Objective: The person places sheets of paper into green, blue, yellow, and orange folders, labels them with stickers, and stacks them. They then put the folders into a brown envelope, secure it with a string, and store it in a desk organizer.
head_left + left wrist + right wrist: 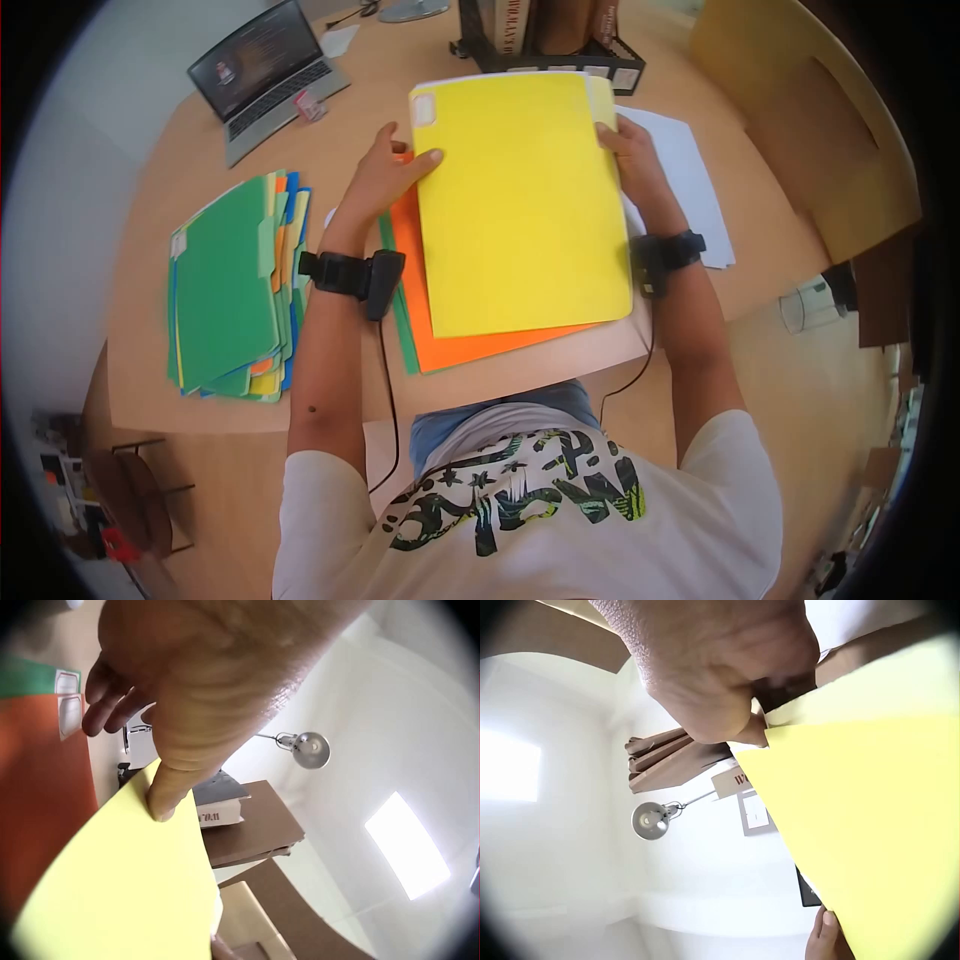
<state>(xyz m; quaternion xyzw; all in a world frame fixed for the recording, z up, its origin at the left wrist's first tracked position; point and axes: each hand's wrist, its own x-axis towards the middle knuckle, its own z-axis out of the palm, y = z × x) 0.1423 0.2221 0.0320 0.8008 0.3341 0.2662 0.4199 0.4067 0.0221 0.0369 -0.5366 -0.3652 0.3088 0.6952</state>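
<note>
A yellow folder [520,210] is held up over an orange folder [465,350], with a green folder edge [408,335] showing under that. The left hand [385,178] has its thumb on the yellow folder's upper left edge; in the left wrist view its other fingers are spread behind, near the orange folder [41,780]. The right hand [640,165] pinches the folder's upper right edge, by the tab. White sheets show at the folder's top edge. In the right wrist view the right hand's [720,667] fingertips are partly hidden behind the folder.
A pile of green, blue, yellow and orange folders [225,280] lies at the left. Behind it stand a laptop [265,90] and a small pink item [310,106]. A black organiser [625,75] with books is at the back. White paper [690,185] lies at the right.
</note>
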